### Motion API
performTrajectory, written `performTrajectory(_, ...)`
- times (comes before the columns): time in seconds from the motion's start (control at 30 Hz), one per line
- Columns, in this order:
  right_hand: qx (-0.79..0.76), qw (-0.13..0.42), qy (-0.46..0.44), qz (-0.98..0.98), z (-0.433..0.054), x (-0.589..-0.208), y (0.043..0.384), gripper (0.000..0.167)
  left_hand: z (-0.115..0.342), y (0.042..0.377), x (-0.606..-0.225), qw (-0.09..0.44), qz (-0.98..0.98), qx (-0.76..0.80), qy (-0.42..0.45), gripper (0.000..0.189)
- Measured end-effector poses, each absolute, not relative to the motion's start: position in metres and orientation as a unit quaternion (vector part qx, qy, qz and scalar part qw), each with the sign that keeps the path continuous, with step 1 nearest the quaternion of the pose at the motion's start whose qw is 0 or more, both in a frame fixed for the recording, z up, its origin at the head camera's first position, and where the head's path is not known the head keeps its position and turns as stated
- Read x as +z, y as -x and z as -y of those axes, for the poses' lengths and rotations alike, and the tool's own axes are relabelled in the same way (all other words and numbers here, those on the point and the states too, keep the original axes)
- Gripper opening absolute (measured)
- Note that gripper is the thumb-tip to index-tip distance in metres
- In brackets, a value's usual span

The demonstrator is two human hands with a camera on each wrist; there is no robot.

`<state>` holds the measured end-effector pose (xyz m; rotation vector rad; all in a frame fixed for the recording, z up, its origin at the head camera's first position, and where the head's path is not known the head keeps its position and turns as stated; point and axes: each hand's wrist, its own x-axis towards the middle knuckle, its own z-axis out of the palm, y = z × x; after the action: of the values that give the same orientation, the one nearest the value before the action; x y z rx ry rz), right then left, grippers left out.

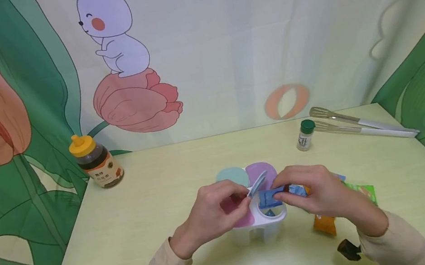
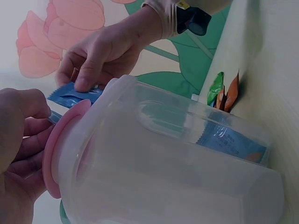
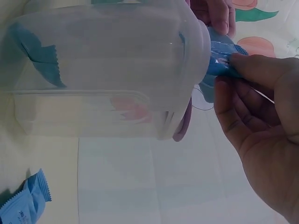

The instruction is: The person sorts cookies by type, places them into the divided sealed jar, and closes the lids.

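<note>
A translucent storage container [image 1: 257,233] with several coloured lids stands on the table. My left hand [image 1: 220,205] pinches the raised light blue lid [image 1: 259,182] at the container's top. Between the thumb and fingers of my right hand [image 1: 316,188] is a blue snack packet [image 1: 270,197], partly over the round opening beside that lid. Through the wall in the left wrist view, another blue packet [image 2: 233,142] shows at the bottom of a compartment. The teal lid [image 1: 232,176], the purple lid [image 1: 261,173] and the pink lid [image 1: 244,219] lie flat on top.
Right of the container lie an orange packet [image 1: 325,225], a green packet [image 1: 365,191] and a blue packet [image 3: 25,205], partly behind my right arm. A green-capped shaker [image 1: 305,136] and metal tongs [image 1: 364,128] are at the back right. A honey bottle [image 1: 97,162] stands far left.
</note>
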<state>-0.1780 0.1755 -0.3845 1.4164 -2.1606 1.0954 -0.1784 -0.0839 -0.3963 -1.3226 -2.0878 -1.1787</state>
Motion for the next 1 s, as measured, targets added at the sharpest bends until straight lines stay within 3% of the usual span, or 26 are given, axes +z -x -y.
performTrajectory(0.27,0.376,0.154,-0.493,0.769,-0.174,-0.393,0.179,0.018,0.085,0.179,-0.398,0.199,0.742,-0.428,0.475,0.009)
performTrajectory(0.8,0.386,0.182,-0.520,0.740,-0.175,-0.396,0.181,0.026,0.084,0.178,-0.396,0.199,0.747,-0.427,0.470,0.010)
performTrajectory(1.0,0.380,0.187,-0.525,0.738,-0.177,-0.397,0.181,0.023,0.083,0.178,-0.395,0.192,0.749,-0.427,0.468,0.010)
